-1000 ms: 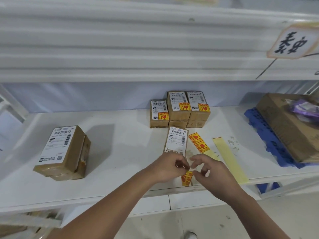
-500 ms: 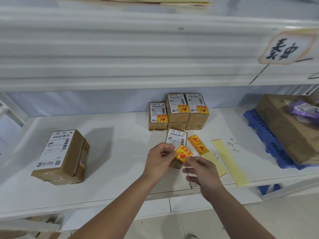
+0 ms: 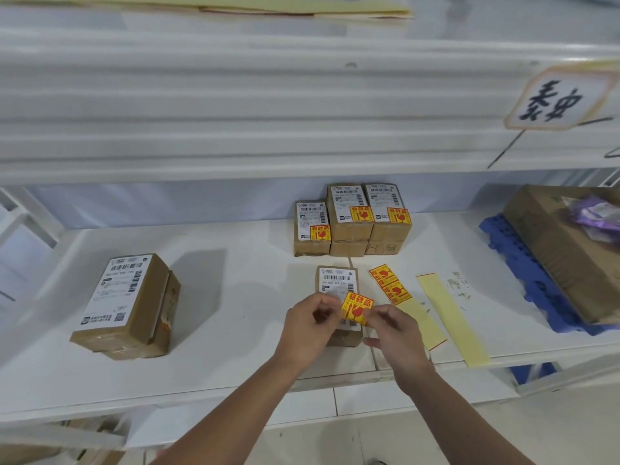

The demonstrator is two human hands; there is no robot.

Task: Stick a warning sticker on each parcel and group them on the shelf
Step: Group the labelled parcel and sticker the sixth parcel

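Observation:
A small brown parcel [image 3: 337,280] with a white address label lies on the white shelf [image 3: 235,290] in front of me. A yellow and red warning sticker [image 3: 356,307] sits over its lower right corner. My left hand [image 3: 310,322] pinches the sticker's left edge and my right hand [image 3: 391,325] pinches its right edge. Behind stands a group of stickered parcels [image 3: 352,218] near the back wall. Two more stickers [image 3: 389,286] remain on a backing strip just right of the parcel. A stack of unstickered parcels [image 3: 125,305] sits at the left.
Empty yellow backing strips [image 3: 451,322] lie to the right on the shelf. A large cardboard box [image 3: 567,250] rests on a blue pallet [image 3: 516,263] at the far right. An upper shelf [image 3: 235,105] overhangs, with a paper sign [image 3: 553,99].
Both hands carried the peeled sticker up from the shelf's front edge to the parcel's label. The sticker now lies over the parcel's lower right corner.

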